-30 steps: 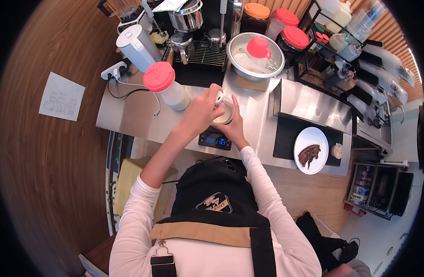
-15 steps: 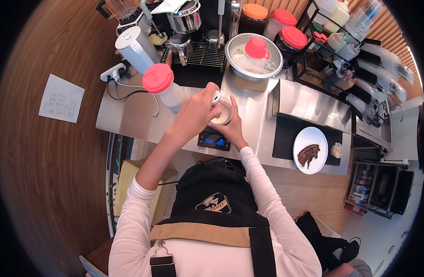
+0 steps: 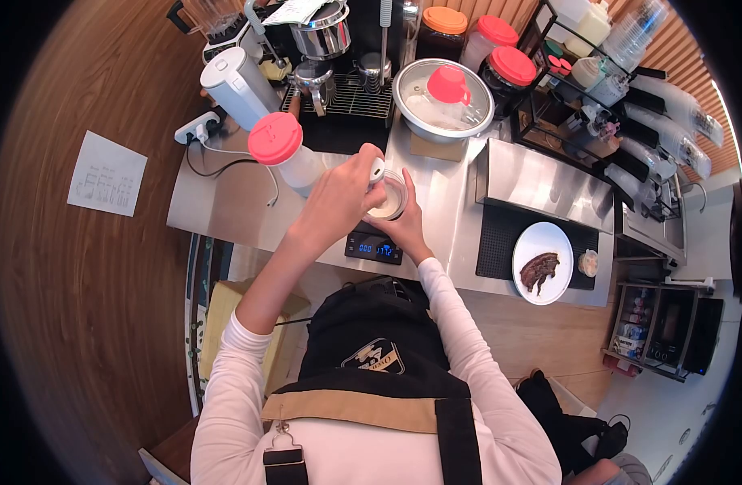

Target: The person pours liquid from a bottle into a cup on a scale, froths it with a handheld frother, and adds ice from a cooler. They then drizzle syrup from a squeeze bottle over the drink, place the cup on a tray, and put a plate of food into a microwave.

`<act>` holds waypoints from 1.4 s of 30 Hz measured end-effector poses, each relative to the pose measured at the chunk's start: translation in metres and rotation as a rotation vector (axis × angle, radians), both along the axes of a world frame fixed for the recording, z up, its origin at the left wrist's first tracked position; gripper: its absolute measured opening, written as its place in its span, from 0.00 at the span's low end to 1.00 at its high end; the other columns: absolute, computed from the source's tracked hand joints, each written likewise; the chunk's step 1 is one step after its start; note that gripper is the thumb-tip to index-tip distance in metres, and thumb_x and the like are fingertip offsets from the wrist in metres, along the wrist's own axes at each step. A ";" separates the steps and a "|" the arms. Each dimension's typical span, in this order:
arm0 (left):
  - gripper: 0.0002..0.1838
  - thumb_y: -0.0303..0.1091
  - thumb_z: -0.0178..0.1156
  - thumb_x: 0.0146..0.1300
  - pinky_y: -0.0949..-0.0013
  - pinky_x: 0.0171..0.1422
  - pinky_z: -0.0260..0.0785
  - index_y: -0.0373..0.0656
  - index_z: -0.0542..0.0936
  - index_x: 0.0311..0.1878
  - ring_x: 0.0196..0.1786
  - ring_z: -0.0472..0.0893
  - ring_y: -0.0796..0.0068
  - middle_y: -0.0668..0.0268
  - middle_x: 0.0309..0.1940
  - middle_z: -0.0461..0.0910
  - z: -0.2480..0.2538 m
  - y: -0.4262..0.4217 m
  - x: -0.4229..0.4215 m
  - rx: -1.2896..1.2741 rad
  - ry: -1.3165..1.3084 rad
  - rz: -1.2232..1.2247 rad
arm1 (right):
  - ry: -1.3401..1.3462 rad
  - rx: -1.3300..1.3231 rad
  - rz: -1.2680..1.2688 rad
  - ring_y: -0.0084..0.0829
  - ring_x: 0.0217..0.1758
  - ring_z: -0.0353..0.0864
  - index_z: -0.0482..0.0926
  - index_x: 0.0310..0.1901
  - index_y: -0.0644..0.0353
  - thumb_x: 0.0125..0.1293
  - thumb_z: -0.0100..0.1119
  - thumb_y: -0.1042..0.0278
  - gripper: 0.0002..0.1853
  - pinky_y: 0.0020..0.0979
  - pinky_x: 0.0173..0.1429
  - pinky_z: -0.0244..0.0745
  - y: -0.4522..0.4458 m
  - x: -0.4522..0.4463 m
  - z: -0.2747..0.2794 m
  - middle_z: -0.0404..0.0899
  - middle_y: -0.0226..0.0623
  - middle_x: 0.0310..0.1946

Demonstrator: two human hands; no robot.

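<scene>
My left hand [image 3: 342,194] is closed around a small white handheld device [image 3: 377,170], whose lower end points into a clear cup. The clear cup [image 3: 391,196] holds a pale, creamy liquid. Fingers of my right hand [image 3: 407,222] wrap round the cup's right side and base. Just below the cup, a black scale [image 3: 373,247] shows lit blue digits; whether the cup rests on it is hidden. To the left of my left hand stands a clear jar [image 3: 304,170] with a red lid [image 3: 275,137].
Behind are an espresso machine [image 3: 338,105], a white kettle [image 3: 237,85] and a steel bowl [image 3: 419,117] with a red cup [image 3: 448,84]. On the right, a white plate [image 3: 561,279] holds dark browned food [image 3: 539,272]. A steel box [image 3: 540,182] stands above a black mat [image 3: 493,242].
The device and my left hand have shifted slightly left and down, with the cup still in my right hand. The digits on the scale have changed. The view has moved a little.
</scene>
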State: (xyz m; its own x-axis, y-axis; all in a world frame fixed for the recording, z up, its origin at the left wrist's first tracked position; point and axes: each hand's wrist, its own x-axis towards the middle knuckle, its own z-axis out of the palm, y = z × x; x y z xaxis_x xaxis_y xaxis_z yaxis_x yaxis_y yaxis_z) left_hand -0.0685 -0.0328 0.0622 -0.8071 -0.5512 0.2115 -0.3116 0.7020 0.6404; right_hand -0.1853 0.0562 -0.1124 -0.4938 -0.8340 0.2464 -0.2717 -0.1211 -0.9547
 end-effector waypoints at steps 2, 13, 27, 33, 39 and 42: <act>0.16 0.29 0.61 0.62 0.54 0.37 0.72 0.41 0.67 0.50 0.33 0.83 0.50 0.51 0.30 0.79 0.000 0.000 -0.001 0.000 -0.002 0.000 | -0.002 -0.002 0.001 0.46 0.62 0.77 0.46 0.75 0.60 0.39 0.82 0.67 0.64 0.40 0.67 0.71 0.000 0.000 0.000 0.74 0.50 0.61; 0.17 0.30 0.60 0.59 0.51 0.39 0.72 0.39 0.65 0.48 0.38 0.81 0.46 0.51 0.37 0.79 0.004 0.004 -0.006 0.028 -0.053 -0.007 | -0.056 0.045 0.016 0.45 0.62 0.77 0.46 0.75 0.60 0.40 0.82 0.65 0.64 0.40 0.67 0.72 0.002 -0.001 0.002 0.74 0.49 0.61; 0.17 0.31 0.59 0.60 0.51 0.40 0.72 0.39 0.66 0.49 0.38 0.81 0.46 0.50 0.37 0.79 0.008 0.002 0.000 0.028 -0.077 -0.007 | -0.026 0.013 0.015 0.45 0.62 0.77 0.46 0.75 0.60 0.40 0.82 0.65 0.63 0.39 0.66 0.72 0.001 -0.001 0.001 0.74 0.49 0.61; 0.17 0.30 0.59 0.59 0.52 0.40 0.71 0.40 0.66 0.48 0.38 0.80 0.46 0.50 0.37 0.79 0.005 0.002 0.002 0.058 -0.057 -0.058 | -0.031 0.028 0.017 0.45 0.62 0.77 0.46 0.75 0.60 0.40 0.81 0.65 0.63 0.39 0.66 0.72 0.001 -0.001 0.003 0.74 0.50 0.62; 0.16 0.30 0.60 0.59 0.52 0.40 0.71 0.39 0.67 0.48 0.37 0.81 0.46 0.50 0.35 0.79 0.006 0.001 0.000 0.039 -0.037 -0.066 | -0.016 0.027 0.016 0.45 0.61 0.78 0.46 0.74 0.61 0.40 0.82 0.65 0.63 0.39 0.66 0.72 0.001 -0.001 0.002 0.74 0.50 0.62; 0.17 0.29 0.60 0.58 0.52 0.40 0.71 0.39 0.67 0.48 0.36 0.81 0.46 0.50 0.35 0.79 0.007 0.003 0.001 0.044 -0.048 -0.079 | -0.027 0.026 0.016 0.45 0.62 0.78 0.46 0.74 0.61 0.40 0.82 0.65 0.63 0.39 0.66 0.72 0.001 -0.001 0.002 0.74 0.50 0.61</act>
State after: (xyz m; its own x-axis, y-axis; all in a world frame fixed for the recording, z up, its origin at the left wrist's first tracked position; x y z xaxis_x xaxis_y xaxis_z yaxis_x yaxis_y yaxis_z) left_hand -0.0673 -0.0299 0.0695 -0.8570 -0.4935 0.1484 -0.2876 0.6969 0.6570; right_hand -0.1865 0.0571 -0.1102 -0.4862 -0.8479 0.2115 -0.2442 -0.1006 -0.9645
